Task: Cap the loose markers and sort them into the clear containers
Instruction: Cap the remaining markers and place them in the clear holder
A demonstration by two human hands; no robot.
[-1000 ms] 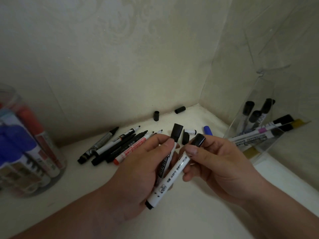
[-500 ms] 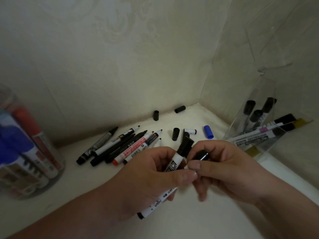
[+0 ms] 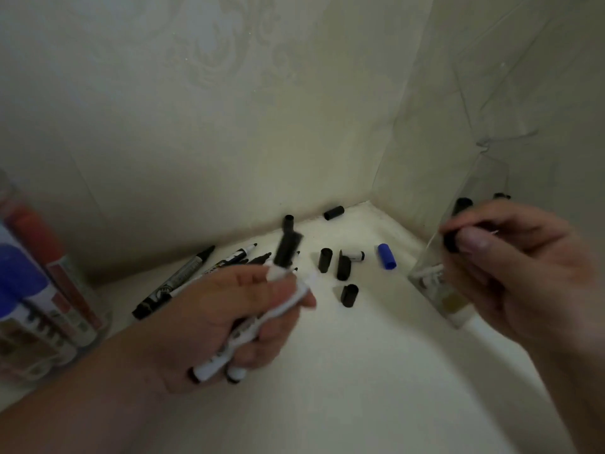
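My left hand (image 3: 248, 316) grips two white markers (image 3: 262, 326) in a bundle; one carries a black cap (image 3: 288, 249) that points up and away. My right hand (image 3: 510, 267) is over at the right, against the clear container (image 3: 484, 181), and pinches a black-capped marker (image 3: 450, 241) that my fingers mostly hide. Several loose markers (image 3: 176, 283) lie fanned out on the white surface behind my left hand. Black caps (image 3: 349, 294) lie loose, as does a blue cap (image 3: 387, 256).
A round clear container (image 3: 82, 309) with red and blue markers stands at the left edge. Two more black caps (image 3: 334, 213) sit by the back wall. Walls close off the back and right, meeting in a corner.
My hands have parted. The right hand swung right to the clear container with a black-capped marker. The left hand stayed near the middle, holding its markers.
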